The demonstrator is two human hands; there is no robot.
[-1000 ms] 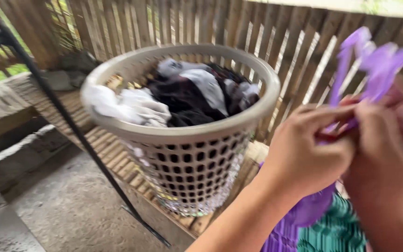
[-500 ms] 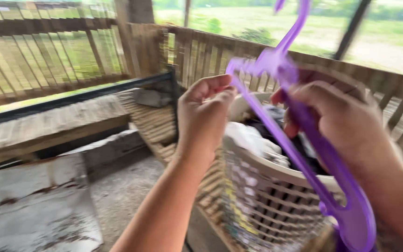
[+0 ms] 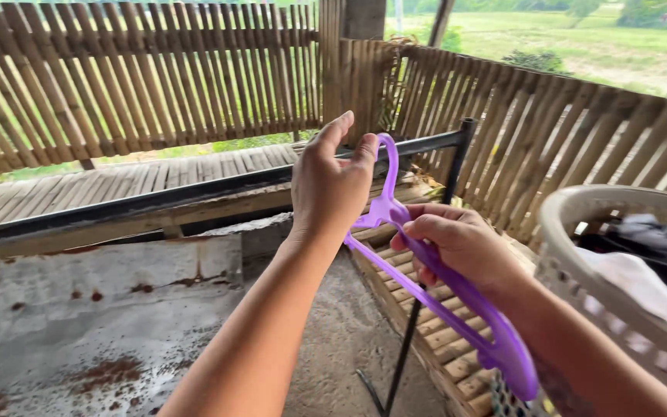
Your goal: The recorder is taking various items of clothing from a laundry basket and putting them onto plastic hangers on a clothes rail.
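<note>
Right grip: right hand (image 3: 461, 247) closed around purple hanger (image 3: 457, 289), mid-arm.
Left grip: left hand (image 3: 333, 181) raised, fingers loosely curled at the hook, holding.
Hanger: slanting down-right, beside black rail (image 3: 194, 197); laundry basket (image 3: 580, 286) right.

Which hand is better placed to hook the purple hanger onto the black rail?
Probably the left hand: it holds the purple hanger at its hook, right by the black rail. The right hand grips the hanger's arm lower down, farther off.
</note>
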